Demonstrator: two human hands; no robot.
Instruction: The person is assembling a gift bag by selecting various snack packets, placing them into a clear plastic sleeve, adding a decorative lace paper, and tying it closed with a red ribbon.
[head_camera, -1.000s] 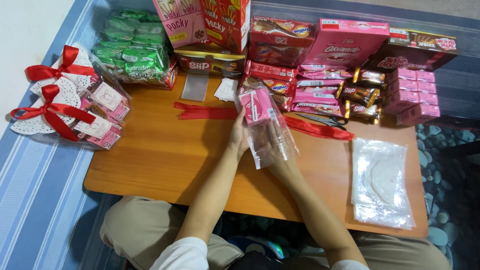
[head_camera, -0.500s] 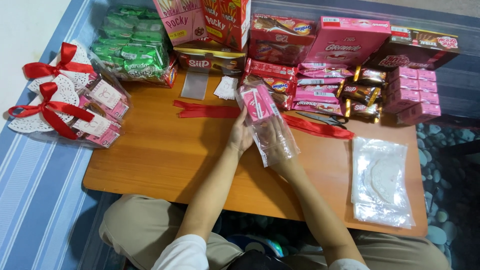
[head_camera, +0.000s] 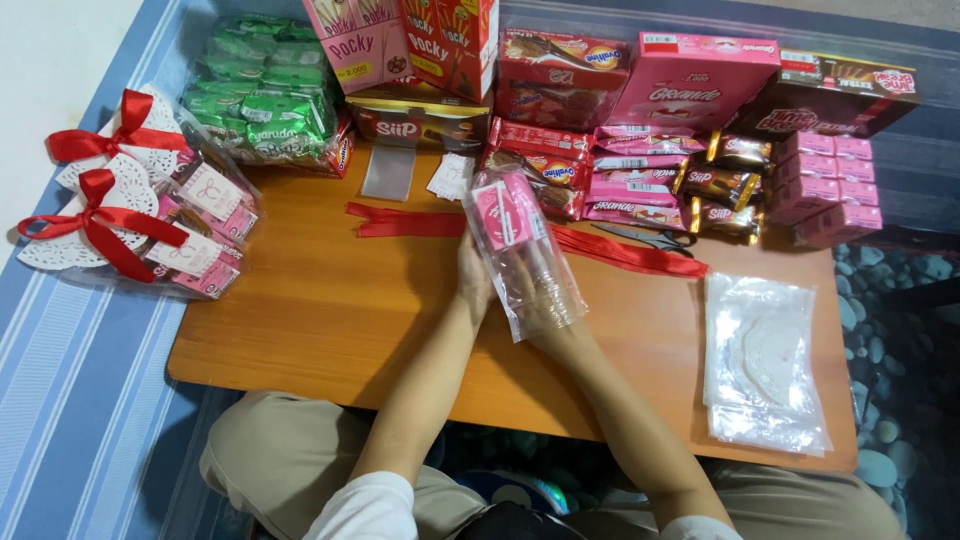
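Both hands clamp clear bag (head_camera: 525, 255) of pink snacks — left hand (head_camera: 474, 280), right hand (head_camera: 540, 305) — just below red ribbon (head_camera: 400, 220) on desk (head_camera: 330, 310).

We look steeply down from one head-worn camera, close over our own forearms, at the low wooden table (head_camera: 300, 320), facing its snack-lined far edge.

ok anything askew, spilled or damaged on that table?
Nothing spilled or damaged. Slightly untidy only: the red ribbon lies loose and slanted across the wooden table, running under the clear bag that both the left hand and right hand hold, and the scissors rest on it.
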